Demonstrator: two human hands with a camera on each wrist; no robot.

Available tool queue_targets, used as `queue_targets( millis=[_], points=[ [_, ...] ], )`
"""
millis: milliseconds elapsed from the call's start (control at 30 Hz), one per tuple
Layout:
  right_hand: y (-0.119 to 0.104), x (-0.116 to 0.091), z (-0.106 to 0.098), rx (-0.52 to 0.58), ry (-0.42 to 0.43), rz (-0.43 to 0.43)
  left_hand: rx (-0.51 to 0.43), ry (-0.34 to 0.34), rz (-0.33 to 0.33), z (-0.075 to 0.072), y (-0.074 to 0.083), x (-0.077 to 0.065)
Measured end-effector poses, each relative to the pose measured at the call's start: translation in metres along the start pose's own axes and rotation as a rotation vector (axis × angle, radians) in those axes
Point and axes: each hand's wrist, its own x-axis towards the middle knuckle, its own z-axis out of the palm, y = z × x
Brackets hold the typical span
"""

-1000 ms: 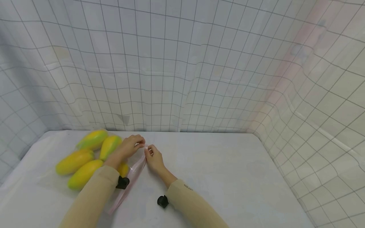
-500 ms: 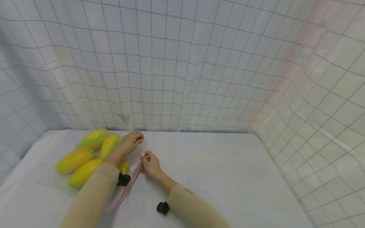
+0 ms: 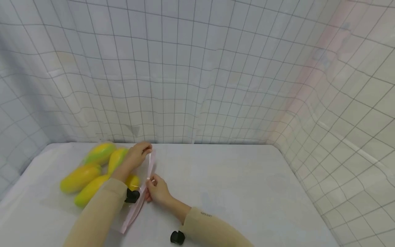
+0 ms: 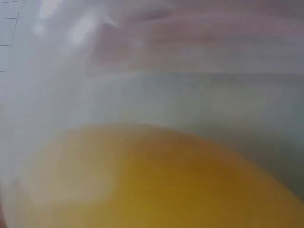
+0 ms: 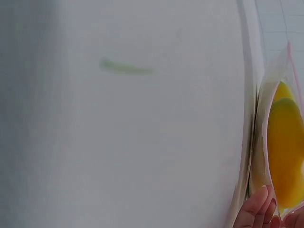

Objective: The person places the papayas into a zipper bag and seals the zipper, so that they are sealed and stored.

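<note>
A clear plastic bag with a pink closure strip [image 3: 133, 215] lies left of centre in the head view. Several long yellow-green fruits, like papayas or mangoes [image 3: 81, 177], lie on its left; at least one yellow fruit [image 5: 285, 152] shows between the bag's pink edges in the right wrist view. My left hand [image 3: 135, 157] pinches the strip's far end. Farther down the strip, my right hand [image 3: 158, 190] pinches it between thumb and fingers, beside a small white piece. A yellow fruit [image 4: 180, 185] behind clear plastic fills the lower left wrist view, blurred; no left fingers show clearly there.
The white-covered table [image 3: 240, 192] extends to the right of both hands. A white grid-patterned curtain [image 3: 191, 85] hangs behind it and along both sides. Black wrist cameras [image 3: 177, 237] sit at both cuffs.
My right hand has moved down and left along the pink strip, away from the left hand. The left hand has shifted slightly up and left, still at the far end.
</note>
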Motion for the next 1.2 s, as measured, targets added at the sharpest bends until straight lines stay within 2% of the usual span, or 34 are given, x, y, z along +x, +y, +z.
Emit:
queue_targets(
  millis=[267,533,833,1033,1200],
  points=[
    [0.001,-0.021,0.005,0.017,-0.054,0.001,-0.002,0.028,-0.005,0.001,-0.005,0.000],
    [0.003,-0.039,0.007,0.021,-0.125,-0.008,-0.071,0.052,-0.029,-0.004,-0.003,0.001],
    [0.010,-0.057,0.009,0.030,-0.228,0.029,-0.098,0.027,-0.076,-0.009,-0.002,0.001],
    [0.013,-0.065,0.008,0.030,-0.248,0.069,-0.119,0.015,-0.088,-0.010,-0.002,0.001],
    [0.015,-0.070,0.008,0.057,-0.265,0.060,-0.120,0.011,-0.097,-0.012,-0.001,0.003]
  ],
)
